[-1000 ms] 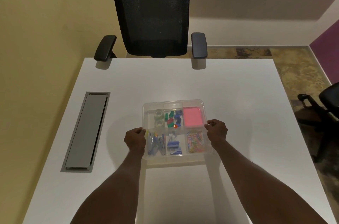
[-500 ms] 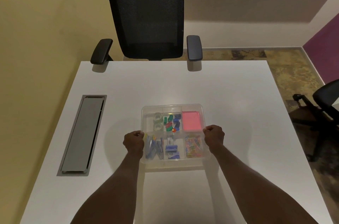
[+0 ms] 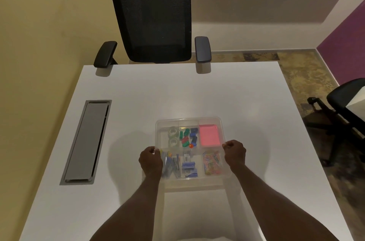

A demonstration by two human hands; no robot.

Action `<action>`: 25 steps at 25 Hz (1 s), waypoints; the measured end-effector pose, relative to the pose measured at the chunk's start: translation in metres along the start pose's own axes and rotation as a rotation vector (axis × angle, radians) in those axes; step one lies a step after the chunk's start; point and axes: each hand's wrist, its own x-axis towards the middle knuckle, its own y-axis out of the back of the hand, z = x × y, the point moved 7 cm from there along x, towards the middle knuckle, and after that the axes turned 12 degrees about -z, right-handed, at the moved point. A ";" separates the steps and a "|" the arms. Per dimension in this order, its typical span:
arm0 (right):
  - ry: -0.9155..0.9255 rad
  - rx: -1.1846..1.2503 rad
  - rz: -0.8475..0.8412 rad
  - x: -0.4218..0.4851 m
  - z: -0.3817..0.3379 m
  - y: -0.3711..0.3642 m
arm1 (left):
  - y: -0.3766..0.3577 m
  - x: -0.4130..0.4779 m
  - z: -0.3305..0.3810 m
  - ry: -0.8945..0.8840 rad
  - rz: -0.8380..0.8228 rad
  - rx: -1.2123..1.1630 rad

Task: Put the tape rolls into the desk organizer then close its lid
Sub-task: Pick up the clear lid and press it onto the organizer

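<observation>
A clear plastic desk organizer (image 3: 188, 120) sits on the white table, with a clear lid lying over it. Two clear tape rolls (image 3: 173, 136) lie in its far left compartment. The other compartments hold coloured clips, a pink sticky-note pad (image 3: 209, 134), pens, a blue stapler and paper clips. My left hand (image 3: 150, 160) is closed against the organizer's left edge. Closed in the same way, my right hand (image 3: 235, 153) presses on the right edge.
A black mesh office chair (image 3: 154, 15) stands at the table's far side. A grey cable hatch (image 3: 87, 142) is set into the table (image 3: 177, 92) at the left. Another dark chair (image 3: 343, 106) stands off the right edge.
Both hands stay on the organizer's side edges, with the fingers curled tighter than a second ago. The view has tilted slightly; the organizer has hardly moved.
</observation>
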 end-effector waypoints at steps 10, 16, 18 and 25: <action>0.413 -0.840 -0.247 0.011 -0.060 -0.028 | -0.118 -0.019 0.075 -0.451 -0.547 0.908; 0.403 -0.969 -0.436 0.043 -0.072 -0.035 | -0.143 -0.007 0.066 -0.271 -0.625 0.984; 0.409 -0.958 -0.446 0.045 -0.070 -0.037 | -0.144 -0.006 0.066 -0.273 -0.611 0.985; 0.376 -0.941 -0.455 0.048 -0.070 -0.043 | -0.146 -0.008 0.066 -0.262 -0.607 0.997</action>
